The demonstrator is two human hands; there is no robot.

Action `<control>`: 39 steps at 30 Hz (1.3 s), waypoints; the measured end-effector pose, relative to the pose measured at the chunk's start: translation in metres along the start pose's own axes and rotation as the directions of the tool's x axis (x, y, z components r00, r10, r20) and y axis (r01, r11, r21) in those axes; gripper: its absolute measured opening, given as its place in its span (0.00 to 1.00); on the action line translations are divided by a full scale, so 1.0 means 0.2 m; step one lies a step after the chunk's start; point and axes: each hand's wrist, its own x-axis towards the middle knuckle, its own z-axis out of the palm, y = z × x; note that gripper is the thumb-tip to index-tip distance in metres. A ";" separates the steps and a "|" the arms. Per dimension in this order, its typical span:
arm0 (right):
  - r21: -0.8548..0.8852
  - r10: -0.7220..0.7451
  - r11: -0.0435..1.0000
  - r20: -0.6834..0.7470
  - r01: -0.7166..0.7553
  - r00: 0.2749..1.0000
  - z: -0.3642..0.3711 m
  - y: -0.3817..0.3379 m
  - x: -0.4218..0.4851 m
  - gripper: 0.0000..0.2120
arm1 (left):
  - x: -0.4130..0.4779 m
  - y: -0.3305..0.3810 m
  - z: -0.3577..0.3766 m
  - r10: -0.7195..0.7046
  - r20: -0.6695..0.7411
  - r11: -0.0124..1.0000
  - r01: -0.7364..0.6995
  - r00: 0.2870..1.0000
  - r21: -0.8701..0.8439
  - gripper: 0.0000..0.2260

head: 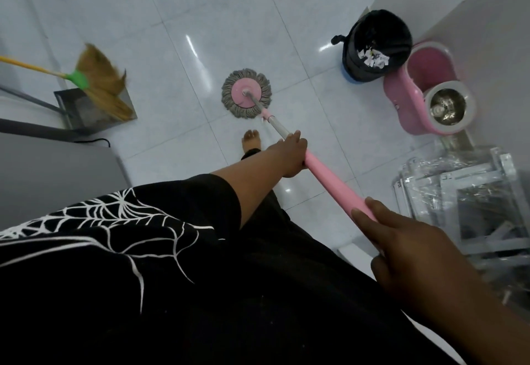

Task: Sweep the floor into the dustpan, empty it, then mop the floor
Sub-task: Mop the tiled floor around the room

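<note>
The left hand (289,155) is wrapped around the mop handle (329,184), low on its pink grip. The right hand (401,250) holds the upper end, fingers laid over it and thumb under. The mop head (246,93) lies flat on the tiled floor (200,34). Left of the mop head, a broom (103,77) rests in the dustpan (83,109). To its right stand a black-lined bin (372,37) and, further out, a pink spin bucket (401,89).

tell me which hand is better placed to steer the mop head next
Probably left: the left hand grips low on the pink mop handle, nearest the round grey string mop head; the right hand holds the top end.
</note>
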 end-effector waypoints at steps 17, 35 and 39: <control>0.078 -0.083 0.993 -0.015 0.084 0.996 -0.48 0.03 1.12 0.26 | 0.72 -0.59 -0.82 -0.159 0.051 0.986 0.162 0.986 -0.042 0.32; 0.077 -0.053 0.995 -0.030 0.056 0.998 -0.50 0.39 1.05 0.28 | 0.93 -0.25 -0.85 -0.200 0.077 0.980 0.200 0.977 0.018 0.32; 0.077 0.018 0.997 0.006 -0.018 1.000 -0.40 0.51 0.67 0.31 | 0.80 0.10 -0.63 -0.131 0.087 0.991 0.130 0.988 0.012 0.31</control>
